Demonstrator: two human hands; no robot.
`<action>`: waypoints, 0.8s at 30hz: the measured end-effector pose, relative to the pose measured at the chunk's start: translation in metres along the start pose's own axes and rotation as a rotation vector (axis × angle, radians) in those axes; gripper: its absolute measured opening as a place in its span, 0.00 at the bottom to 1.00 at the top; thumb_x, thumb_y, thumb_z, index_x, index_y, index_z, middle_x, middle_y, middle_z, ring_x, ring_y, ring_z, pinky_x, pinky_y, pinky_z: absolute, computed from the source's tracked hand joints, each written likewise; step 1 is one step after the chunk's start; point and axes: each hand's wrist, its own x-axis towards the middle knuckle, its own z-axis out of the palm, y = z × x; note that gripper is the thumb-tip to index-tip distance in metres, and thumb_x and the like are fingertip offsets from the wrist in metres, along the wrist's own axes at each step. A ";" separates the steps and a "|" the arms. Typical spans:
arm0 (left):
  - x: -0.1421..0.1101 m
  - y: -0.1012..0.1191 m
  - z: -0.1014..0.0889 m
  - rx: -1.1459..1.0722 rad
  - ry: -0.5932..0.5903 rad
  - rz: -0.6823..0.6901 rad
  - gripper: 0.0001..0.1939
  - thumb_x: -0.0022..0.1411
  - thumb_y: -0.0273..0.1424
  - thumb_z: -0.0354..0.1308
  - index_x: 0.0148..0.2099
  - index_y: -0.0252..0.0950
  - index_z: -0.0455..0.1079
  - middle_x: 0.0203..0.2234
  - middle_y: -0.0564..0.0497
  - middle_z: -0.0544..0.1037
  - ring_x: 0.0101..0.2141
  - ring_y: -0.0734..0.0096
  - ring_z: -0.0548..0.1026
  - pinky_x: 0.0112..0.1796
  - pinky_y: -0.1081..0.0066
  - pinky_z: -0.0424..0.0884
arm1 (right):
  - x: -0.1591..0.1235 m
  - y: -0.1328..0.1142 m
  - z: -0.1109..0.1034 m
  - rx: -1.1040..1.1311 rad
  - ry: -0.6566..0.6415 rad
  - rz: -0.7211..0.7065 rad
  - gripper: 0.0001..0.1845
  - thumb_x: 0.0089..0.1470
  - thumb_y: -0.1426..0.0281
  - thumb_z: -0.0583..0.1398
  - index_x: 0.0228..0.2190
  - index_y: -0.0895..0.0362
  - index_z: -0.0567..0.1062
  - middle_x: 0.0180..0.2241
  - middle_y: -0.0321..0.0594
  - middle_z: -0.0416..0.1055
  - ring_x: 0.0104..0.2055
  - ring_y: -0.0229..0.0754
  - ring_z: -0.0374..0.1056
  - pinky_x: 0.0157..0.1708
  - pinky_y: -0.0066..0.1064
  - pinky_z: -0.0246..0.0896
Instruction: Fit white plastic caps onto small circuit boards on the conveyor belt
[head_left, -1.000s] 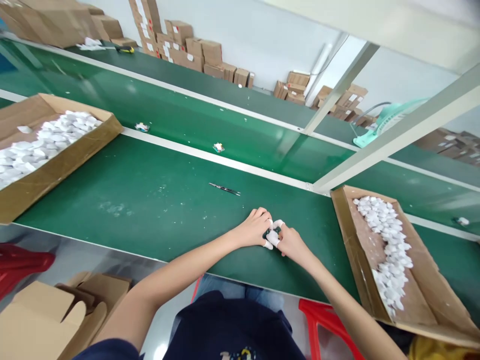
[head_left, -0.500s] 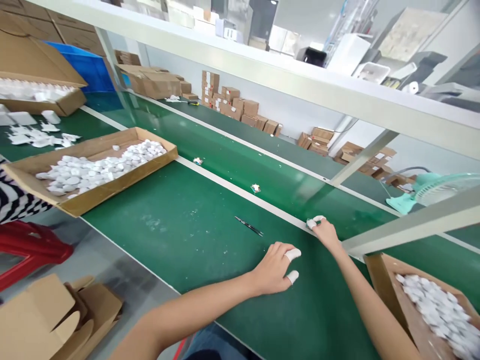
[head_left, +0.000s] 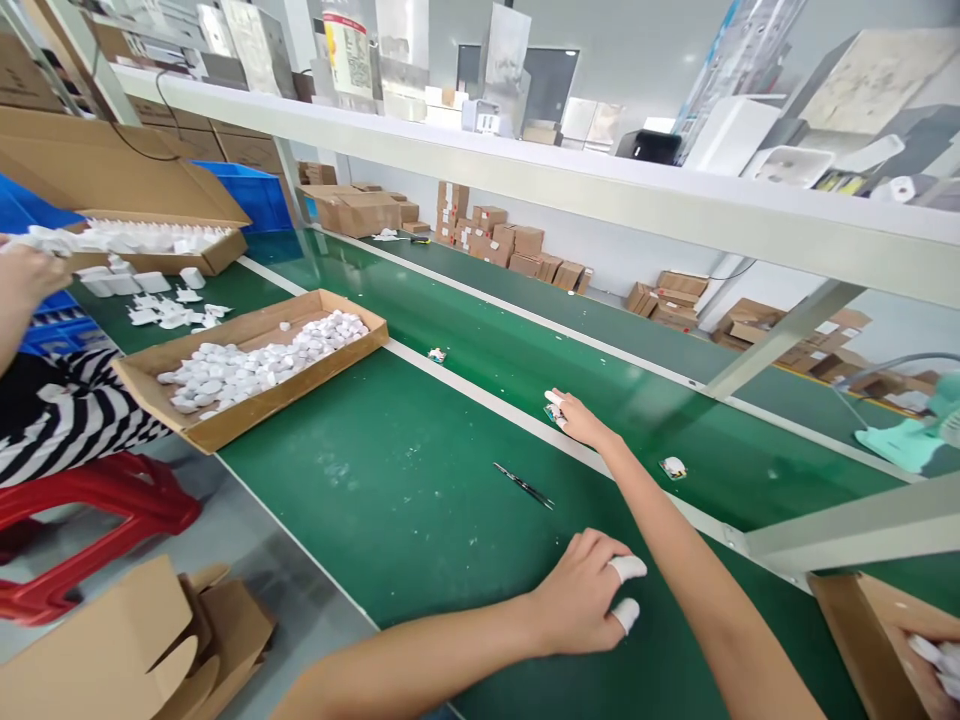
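Note:
My right hand (head_left: 583,418), with white covers on its fingertips, reaches over the white strip onto the belt. Its fingers close on a small circuit board (head_left: 553,416) there. My left hand (head_left: 577,598) rests nearer me over the green work surface, thumb and forefinger apart in white finger covers and nothing between them. Black tweezers (head_left: 523,485) lie beyond it. To the right of my right hand, a circuit board with a round white piece on top (head_left: 673,467) lies on the belt. Another small circuit board (head_left: 436,355) lies farther left.
A shallow cardboard tray of white plastic pieces (head_left: 196,432) stands at left, another cardboard box (head_left: 844,620) at lower right. A co-worker's hand (head_left: 26,280) holds white parts at far left. A shelf beam (head_left: 525,170) crosses above; a post (head_left: 840,525) stands at right.
My right hand has let go of the piece at the right and moved left to the middle circuit board. My left hand stays open. The view has shifted, showing more of the shelf and a co-worker.

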 end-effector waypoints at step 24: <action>0.017 -0.001 -0.003 0.176 -0.541 0.073 0.38 0.52 0.43 0.62 0.60 0.35 0.54 0.55 0.41 0.59 0.55 0.54 0.56 0.53 0.53 0.57 | -0.379 -0.072 -0.043 -0.030 0.262 0.462 0.18 0.60 0.66 0.53 0.48 0.61 0.71 0.47 0.50 0.67 0.50 0.49 0.60 0.51 0.40 0.55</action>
